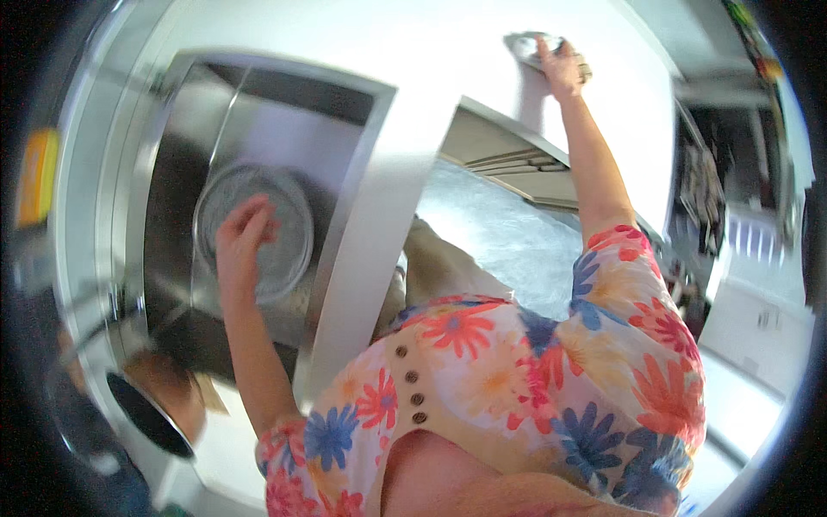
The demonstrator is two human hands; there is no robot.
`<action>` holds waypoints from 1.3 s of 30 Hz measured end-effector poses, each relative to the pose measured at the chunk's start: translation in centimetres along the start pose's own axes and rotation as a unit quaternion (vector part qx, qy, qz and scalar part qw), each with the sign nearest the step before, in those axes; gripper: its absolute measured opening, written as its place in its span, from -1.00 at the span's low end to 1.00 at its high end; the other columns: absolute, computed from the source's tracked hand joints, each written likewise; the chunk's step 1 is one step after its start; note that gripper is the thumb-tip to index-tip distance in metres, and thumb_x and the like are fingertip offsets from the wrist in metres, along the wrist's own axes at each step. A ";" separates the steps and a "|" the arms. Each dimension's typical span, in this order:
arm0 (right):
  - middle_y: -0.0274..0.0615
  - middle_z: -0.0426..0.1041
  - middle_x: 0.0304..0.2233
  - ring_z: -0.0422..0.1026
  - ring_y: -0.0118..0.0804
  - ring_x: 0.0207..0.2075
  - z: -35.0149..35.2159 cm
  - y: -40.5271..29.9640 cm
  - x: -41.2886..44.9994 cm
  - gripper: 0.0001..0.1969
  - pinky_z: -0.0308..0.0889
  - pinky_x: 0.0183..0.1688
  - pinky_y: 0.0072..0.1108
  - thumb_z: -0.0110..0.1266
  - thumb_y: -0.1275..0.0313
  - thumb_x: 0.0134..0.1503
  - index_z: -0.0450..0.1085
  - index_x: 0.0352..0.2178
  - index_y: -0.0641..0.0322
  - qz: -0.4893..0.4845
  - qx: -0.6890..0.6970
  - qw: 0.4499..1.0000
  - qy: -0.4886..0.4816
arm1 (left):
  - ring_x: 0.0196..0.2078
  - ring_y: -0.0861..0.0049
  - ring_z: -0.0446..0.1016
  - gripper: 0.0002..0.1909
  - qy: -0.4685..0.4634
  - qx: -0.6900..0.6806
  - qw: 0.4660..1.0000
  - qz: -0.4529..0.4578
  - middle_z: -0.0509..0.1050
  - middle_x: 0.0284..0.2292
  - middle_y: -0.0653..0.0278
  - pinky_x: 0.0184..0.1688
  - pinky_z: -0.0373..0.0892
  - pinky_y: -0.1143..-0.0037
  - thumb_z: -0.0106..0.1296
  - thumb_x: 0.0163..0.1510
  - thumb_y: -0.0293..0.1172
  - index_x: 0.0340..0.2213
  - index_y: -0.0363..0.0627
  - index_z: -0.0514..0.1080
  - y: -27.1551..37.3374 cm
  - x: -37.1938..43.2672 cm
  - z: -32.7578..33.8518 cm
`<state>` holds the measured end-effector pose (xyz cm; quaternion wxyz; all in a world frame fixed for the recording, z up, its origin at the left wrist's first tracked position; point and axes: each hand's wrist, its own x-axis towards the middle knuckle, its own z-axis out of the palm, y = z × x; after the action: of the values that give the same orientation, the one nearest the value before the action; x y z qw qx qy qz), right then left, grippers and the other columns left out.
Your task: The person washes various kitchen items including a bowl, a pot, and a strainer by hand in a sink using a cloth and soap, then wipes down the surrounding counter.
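My left hand (245, 226) hangs over a steel sink (339, 232), its fingers loosely bent and nothing visible in them. Below it in the sink is a round grey basin (287, 258); blur hides whether my fingers touch it. Far to the right, my right hand (562, 68) presses on the white countertop (452, 45). Under its fingers is a pale, dark-patched wad (533, 48), likely a cloth, too blurred to name for certain.
A tap (97, 336) stands at the sink's left side, near a dark oval pan (152, 413) and a yellow packet (39, 178). Below the counter, an open compartment (510, 158) shows thin rods above the floor (497, 226). A white rack (756, 236) is at the right.
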<state>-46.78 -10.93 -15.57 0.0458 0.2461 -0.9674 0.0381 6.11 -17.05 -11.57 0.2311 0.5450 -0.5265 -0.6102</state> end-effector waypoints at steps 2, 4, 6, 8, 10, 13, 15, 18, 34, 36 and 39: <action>0.11 0.20 -0.13 0.18 0.01 -0.07 2.5 0.8 3.3 -0.32 0.10 -0.06 -0.24 -0.15 -0.11 -0.11 0.13 -0.07 0.16 -0.058 0.165 0.984 0.024 | -0.45 0.61 0.38 -0.70 -0.012 -0.005 1.000 0.022 0.42 -0.43 0.29 -0.42 0.27 0.64 -0.06 -0.08 -0.35 -0.29 -0.27 0.35 -0.1 0.9 1.1; -0.12 0.40 -0.37 0.40 -0.40 -0.43 2.0 -2.5 2.1 -0.49 0.32 -0.39 -0.62 0.03 0.25 -0.10 0.18 -0.14 0.33 -0.103 0.402 0.908 -0.066 | -0.43 0.61 0.38 -0.69 0.007 -0.009 1.000 -0.012 0.42 -0.43 0.29 -0.41 0.28 0.63 -0.04 -0.09 -0.34 -0.28 -0.25 0.35 -0.4 0.7 0.3; -0.15 0.39 -0.39 0.39 -0.45 -0.45 -0.1 -7.1 -0.7 -0.59 0.32 -0.40 -0.67 0.08 0.44 -0.14 0.23 -0.20 0.35 -0.181 0.490 0.842 -0.134 | -0.42 0.59 0.39 -0.69 0.047 -0.064 0.996 -0.048 0.42 -0.41 0.28 -0.40 0.28 0.60 -0.05 -0.09 -0.33 -0.27 -0.22 0.35 -2.7 -0.2 -2.2; -0.16 0.37 -0.36 0.39 -0.40 -0.42 -2.6 -13.2 -5.8 -0.60 0.33 -0.37 -0.65 0.08 0.48 -0.14 0.23 -0.21 0.36 -0.247 0.560 0.757 -0.229 | -0.40 0.58 0.39 -0.68 0.102 -0.091 0.988 -0.078 0.42 -0.40 0.27 -0.40 0.29 0.60 -0.04 -0.08 -0.32 -0.26 -0.21 0.35 -5.0 -2.1 -4.5; -0.16 0.36 -0.33 0.39 -0.38 -0.40 -5.3 -19.0 -12.4 -0.59 0.34 -0.35 -0.63 0.08 0.48 -0.14 0.23 -0.20 0.33 -0.336 0.559 0.702 -0.287 | -0.38 0.57 0.38 -0.67 0.133 -0.117 0.979 -0.102 0.41 -0.38 0.26 -0.39 0.29 0.60 -0.04 -0.08 -0.31 -0.25 -0.20 0.34 -6.2 -3.6 -5.3; -0.27 0.35 -0.32 0.34 -0.49 -0.37 -6.7 -25.4 -22.4 -0.56 0.29 -0.32 -0.68 0.10 0.44 -0.14 0.23 -0.15 0.19 -0.452 0.549 0.564 -0.420 | -0.33 0.53 0.38 -0.60 0.114 -0.171 0.977 -0.053 0.39 -0.33 0.25 -0.35 0.32 0.55 -0.02 -0.08 -0.28 -0.19 -0.19 0.28 -5.4 -4.2 -3.7; -0.16 0.36 -0.29 0.37 -0.36 -0.32 -4.8 -28.0 -26.4 -0.51 0.31 -0.30 -0.57 0.17 0.26 -0.20 0.27 -0.18 0.14 -0.521 0.435 0.619 -0.395 | -0.24 0.47 0.34 -0.54 0.008 -0.323 0.946 0.016 0.33 -0.21 0.26 -0.31 0.33 0.44 -0.06 -0.05 -0.29 -0.10 -0.15 0.17 -4.9 -2.9 -2.5; -0.14 0.36 -0.28 0.34 -0.37 -0.27 -4.3 -29.5 -30.4 -0.46 0.28 -0.26 -0.57 0.16 0.19 -0.21 0.26 -0.18 0.20 -0.559 0.400 0.563 -0.457 | -0.18 0.41 0.31 -0.48 0.039 -0.340 0.937 0.065 0.29 -0.17 0.24 -0.28 0.33 0.37 -0.05 -0.07 -0.30 -0.07 -0.16 0.10 -5.1 -1.6 -1.1; -0.04 0.26 -0.15 0.30 -0.23 -0.15 -8.5 -28.7 -10.5 -0.65 0.25 -0.09 -0.48 -0.22 0.37 0.09 0.13 -0.15 0.43 -0.117 0.660 0.369 -0.644 | -0.30 0.35 0.38 -0.53 0.145 0.169 0.973 -0.056 0.38 -0.29 0.08 -0.25 0.27 0.51 0.06 -0.28 -0.37 -0.22 -0.19 0.31 -6.9 0.2 -3.0; -0.06 0.20 -0.09 0.24 -0.21 -0.08 -7.9 -28.8 -8.6 -0.60 0.15 0.00 -0.44 -0.29 0.32 0.12 0.07 -0.09 0.42 -0.086 0.659 0.316 -0.677 | -0.23 0.28 0.35 -0.50 0.134 0.366 0.920 0.028 0.32 -0.21 0.01 -0.20 0.26 0.47 0.08 -0.28 -0.33 -0.20 -0.13 0.30 -6.2 1.4 -2.6; -0.07 0.22 -0.10 0.25 -0.24 -0.09 -8.1 -29.5 -7.4 -0.60 0.18 -0.04 -0.47 -0.26 0.30 0.11 0.08 -0.09 0.40 -0.086 0.617 0.333 -0.708 | -0.18 0.33 0.32 -0.47 0.159 0.180 0.969 0.058 0.30 -0.18 0.07 -0.17 0.24 0.44 0.09 -0.27 -0.26 -0.19 -0.14 0.30 0.8 5.4 -0.6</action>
<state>-25.55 -32.49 -6.81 -0.8182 0.2203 -0.3096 0.4315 4.79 -22.17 -13.05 0.2453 0.6359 -0.6149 -0.3968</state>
